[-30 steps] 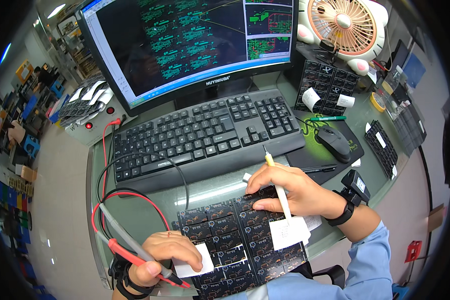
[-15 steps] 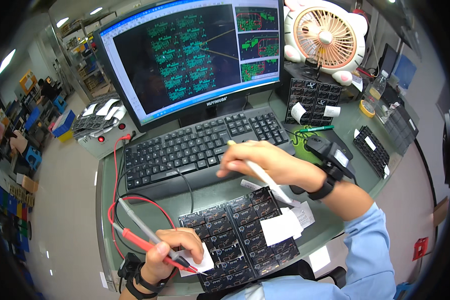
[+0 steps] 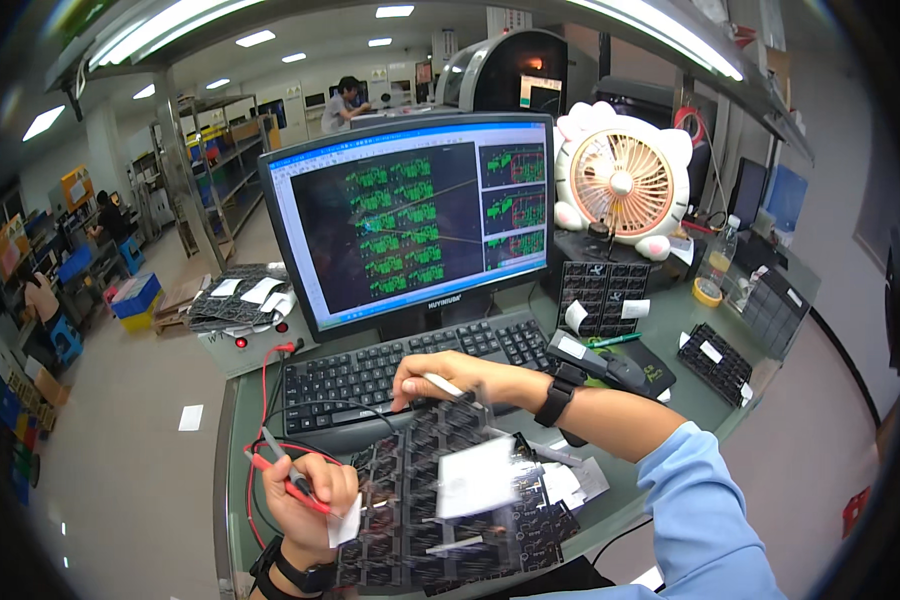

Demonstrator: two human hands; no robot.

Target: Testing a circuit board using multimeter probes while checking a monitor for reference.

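Glass worktop [image 3: 670, 330] is crowding: left hand [image 3: 305, 500] is clenching red probes [image 3: 290, 485], right hand [image 3: 440, 378] is pinching a white pen [image 3: 442, 384] — the lifted circuit panel [image 3: 440, 480] risks slipping.

Ceiling strip lights [image 3: 255, 38], metal shelving [image 3: 205, 175]

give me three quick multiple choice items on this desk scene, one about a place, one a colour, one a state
1. Where is the keyboard?
A. in front of the monitor
B. on the floor
C. behind the fan

2. What colour is the probe in the left hand?
A. green
B. red
C. white

3. The monitor is:
A. dark
B. lit
C. face down

Answers:
1 A, it lies just below the screen.
2 B, the probe and its lead are red.
3 B, green board layouts show on it.
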